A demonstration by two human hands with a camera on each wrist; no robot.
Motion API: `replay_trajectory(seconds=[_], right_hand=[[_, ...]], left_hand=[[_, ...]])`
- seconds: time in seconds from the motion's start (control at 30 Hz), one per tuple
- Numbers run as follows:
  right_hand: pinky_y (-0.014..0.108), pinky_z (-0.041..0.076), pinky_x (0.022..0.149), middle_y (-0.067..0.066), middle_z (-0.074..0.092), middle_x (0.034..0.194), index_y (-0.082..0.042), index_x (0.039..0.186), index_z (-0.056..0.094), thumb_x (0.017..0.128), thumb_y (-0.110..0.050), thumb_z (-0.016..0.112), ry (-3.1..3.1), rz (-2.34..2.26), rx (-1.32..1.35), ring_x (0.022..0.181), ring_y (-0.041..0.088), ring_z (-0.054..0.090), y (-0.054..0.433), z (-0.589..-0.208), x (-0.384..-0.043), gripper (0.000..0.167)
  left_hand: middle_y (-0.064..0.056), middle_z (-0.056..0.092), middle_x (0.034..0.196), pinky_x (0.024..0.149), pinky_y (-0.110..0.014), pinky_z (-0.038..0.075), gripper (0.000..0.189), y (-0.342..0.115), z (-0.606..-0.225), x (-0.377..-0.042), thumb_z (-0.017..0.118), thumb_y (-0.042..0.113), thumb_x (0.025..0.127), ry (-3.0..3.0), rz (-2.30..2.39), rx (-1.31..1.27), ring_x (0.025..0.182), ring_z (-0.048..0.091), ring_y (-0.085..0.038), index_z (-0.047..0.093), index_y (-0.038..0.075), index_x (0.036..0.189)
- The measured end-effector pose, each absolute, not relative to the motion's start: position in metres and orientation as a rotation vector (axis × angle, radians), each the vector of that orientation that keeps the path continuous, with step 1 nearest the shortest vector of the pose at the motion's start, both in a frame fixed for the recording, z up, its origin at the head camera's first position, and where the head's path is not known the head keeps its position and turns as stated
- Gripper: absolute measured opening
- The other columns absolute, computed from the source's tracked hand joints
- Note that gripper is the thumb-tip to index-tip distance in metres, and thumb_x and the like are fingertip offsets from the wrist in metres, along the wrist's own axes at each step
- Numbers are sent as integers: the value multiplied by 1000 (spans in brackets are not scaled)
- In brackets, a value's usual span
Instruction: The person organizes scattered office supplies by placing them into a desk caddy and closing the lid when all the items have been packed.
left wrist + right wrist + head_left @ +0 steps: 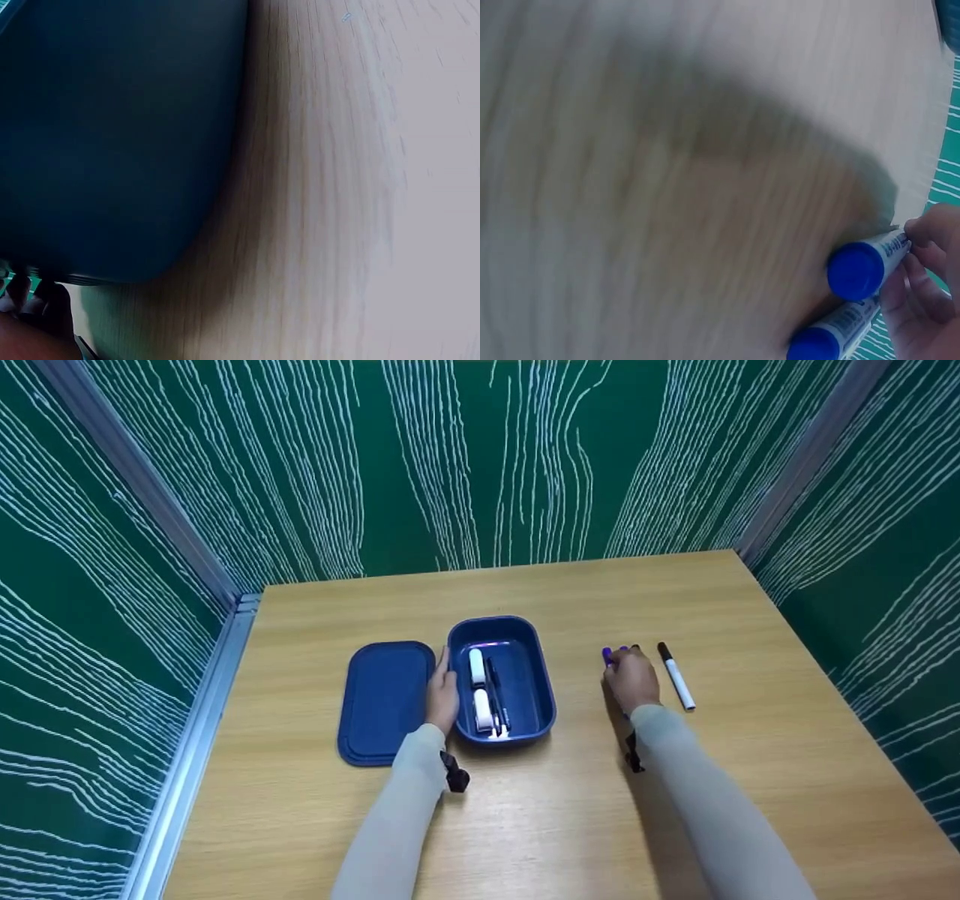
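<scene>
A dark blue box (545, 690) stands uncovered on the table, two white items (478, 667) and slim dark pens (495, 694) inside it along its left. My left hand (442, 697) lies against the box's left wall with fingers extended; in the left wrist view its fingers (52, 307) show at the box's edge. Farther right, my right hand (634, 681) is low over a group of markers and partly hides them. In the right wrist view its thumb and fingers pinch a white-bodied marker (856, 270) with a blue end. A second such marker (814, 343) lies right beside it.
The blue lid (384, 701) lies flat left of the box. A white marker with a black cap (677, 679) lies to the right of my right hand. Green panels with white lines (525, 465) border the wooden table (525, 825) at the back and sides.
</scene>
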State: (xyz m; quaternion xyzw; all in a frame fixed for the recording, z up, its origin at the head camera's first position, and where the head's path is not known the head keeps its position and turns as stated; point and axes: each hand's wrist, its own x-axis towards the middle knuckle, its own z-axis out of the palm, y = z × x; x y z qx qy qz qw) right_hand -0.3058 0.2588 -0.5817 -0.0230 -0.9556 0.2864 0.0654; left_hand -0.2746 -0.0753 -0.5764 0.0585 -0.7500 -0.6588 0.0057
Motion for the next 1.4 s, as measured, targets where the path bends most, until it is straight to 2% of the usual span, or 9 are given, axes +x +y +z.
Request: replay_trajectory(seconds=[0.43, 0.47, 0.6, 0.67, 0.7, 0.8, 1.0, 1.13, 1.4], right_hand=[[50, 53, 79, 24, 60, 101, 5, 109, 72, 89, -4, 58, -2852, 808, -28, 90, 39, 62, 257, -584, -307, 25], [51, 53, 79, 24, 61, 101, 5, 109, 72, 89, -4, 59, -2854, 802, -27, 90, 39, 62, 257, -584, -308, 26], [53, 53, 82, 25, 62, 105, 3, 112, 71, 86, -5, 60, -2856, 764, -25, 95, 41, 62, 258, -585, -308, 29], [53, 52, 84, 26, 62, 107, 3, 113, 71, 85, -5, 60, -2858, 747, -27, 97, 42, 62, 257, -586, -308, 32], [53, 52, 84, 26, 62, 108, 3, 114, 71, 85, -4, 60, -2860, 754, -33, 98, 43, 62, 257, -585, -307, 32], [53, 53, 87, 26, 61, 111, 4, 117, 69, 86, -4, 60, -2873, 787, -62, 101, 43, 62, 256, -585, -307, 33], [51, 53, 88, 26, 62, 113, 4, 118, 69, 88, -4, 60, -2874, 830, -90, 102, 43, 62, 255, -585, -306, 32], [51, 54, 84, 26, 63, 110, 4, 115, 70, 86, -3, 60, -2854, 845, -77, 98, 42, 64, 256, -586, -306, 31], [49, 54, 85, 25, 62, 111, 6, 116, 69, 85, -1, 59, -2859, 928, -100, 100, 41, 63, 254, -585, -306, 32]], left_hand=[[-3, 18, 165, 122, -45, 15, 54, -74, -575, -276, 31, 14, 106, -2349, -2070, 179, 151, 14, -25, 21, 23, 158], [-4, 19, 164, 118, -43, 26, 54, -74, -575, -276, 31, 14, 105, -2354, -2056, 177, 146, 30, -25, 21, 22, 158], [-5, 18, 165, 106, -37, 34, 55, -75, -575, -276, 31, 13, 105, -2344, -2060, 179, 133, 42, -25, 22, 24, 158], [-6, 18, 165, 104, -38, 34, 55, -75, -575, -277, 31, 12, 105, -2341, -2061, 180, 134, 41, -24, 22, 24, 158], [-5, 18, 165, 111, -39, 28, 55, -75, -575, -277, 31, 11, 105, -2334, -2074, 181, 144, 28, -23, 22, 24, 158], [-6, 17, 165, 118, -43, 21, 55, -75, -576, -277, 31, 11, 104, -2337, -2073, 174, 151, 17, -23, 22, 21, 158], [-6, 17, 165, 120, -45, 20, 55, -75, -579, -278, 31, 11, 105, -2340, -2078, 173, 151, 16, -25, 21, 20, 158], [-4, 17, 165, 122, -45, 13, 54, -75, -578, -276, 30, 12, 105, -2349, -2074, 175, 152, 12, -24, 21, 19, 158], [-3, 18, 165, 122, -43, 16, 54, -75, -577, -276, 31, 13, 105, -2360, -2061, 178, 152, 13, -23, 21, 20, 158]])
